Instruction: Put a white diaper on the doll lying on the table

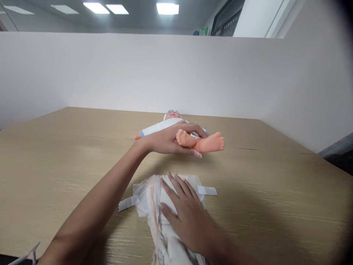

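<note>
A baby doll (171, 120) in a white top with blue cuffs and a printed cap lies on its back, head toward the wall. Its bare feet (211, 142) point toward me, raised above the table. My left hand (172, 138) is wrapped round the doll's lower legs. Nearer to me, an unfolded white diaper (154, 198) lies on the table with a tape tab stretched out on either side. Flat on its upper part rests my right hand (183, 206), palm down with the fingers spread. The doll's hips are hidden behind my left hand.
The wooden table (261, 195) extends to both sides and has thin seams across it. Behind it stands a white partition wall (124, 70). A white cable-like object (26, 254) shows at the bottom left, and a dark object (340, 152) sits beyond the right edge.
</note>
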A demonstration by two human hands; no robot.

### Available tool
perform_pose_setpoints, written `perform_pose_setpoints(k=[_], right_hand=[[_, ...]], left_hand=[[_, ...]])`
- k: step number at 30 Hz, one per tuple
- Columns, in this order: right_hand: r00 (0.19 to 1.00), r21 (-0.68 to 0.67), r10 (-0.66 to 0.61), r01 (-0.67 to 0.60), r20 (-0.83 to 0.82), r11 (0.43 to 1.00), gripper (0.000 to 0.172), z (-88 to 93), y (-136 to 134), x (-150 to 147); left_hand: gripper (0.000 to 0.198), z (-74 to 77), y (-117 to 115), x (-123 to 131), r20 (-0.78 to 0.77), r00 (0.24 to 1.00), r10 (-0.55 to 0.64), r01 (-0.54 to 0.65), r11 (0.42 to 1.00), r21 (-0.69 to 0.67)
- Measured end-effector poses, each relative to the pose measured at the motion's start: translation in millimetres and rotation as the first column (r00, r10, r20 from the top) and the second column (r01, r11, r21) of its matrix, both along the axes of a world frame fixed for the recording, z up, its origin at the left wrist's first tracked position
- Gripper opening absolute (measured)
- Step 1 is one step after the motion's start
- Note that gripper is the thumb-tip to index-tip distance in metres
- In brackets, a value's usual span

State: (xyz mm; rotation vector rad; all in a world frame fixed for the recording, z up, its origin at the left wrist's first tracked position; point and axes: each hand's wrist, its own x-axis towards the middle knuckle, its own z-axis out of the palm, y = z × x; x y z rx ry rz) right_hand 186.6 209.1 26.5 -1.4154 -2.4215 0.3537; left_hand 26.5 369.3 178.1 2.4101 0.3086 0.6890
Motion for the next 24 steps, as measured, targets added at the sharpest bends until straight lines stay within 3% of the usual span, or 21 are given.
perform_pose_setpoints(k=[8,13,16,24], right_hand=[[0.997,0.057,-0.035,0.032,0.064,0.998,0.062,-7.4,71.4,-8.5],[0.997,0.175,-0.044,0.031,0.067,0.984,0.062,-16.4,122.0,-14.1],[0.998,0.243,-0.032,0.018,0.052,0.970,0.054,-18.7,144.1,-16.2],[0.984,0.319,0.021,0.037,-0.176,0.947,0.031,1.7,182.7,-18.4]], left_hand=[[0.050,6.3,1.8,-7.7,0.013,0.998,0.065,-0.065,0.998,-0.013],[0.052,7.8,3.9,-10.0,0.015,0.995,0.094,-0.094,0.996,-0.004],[0.047,7.9,5.2,-11.7,0.015,0.997,0.081,-0.081,0.997,-0.010],[0.048,7.5,10.5,-13.8,0.068,0.996,0.055,-0.055,0.998,-0.002]])
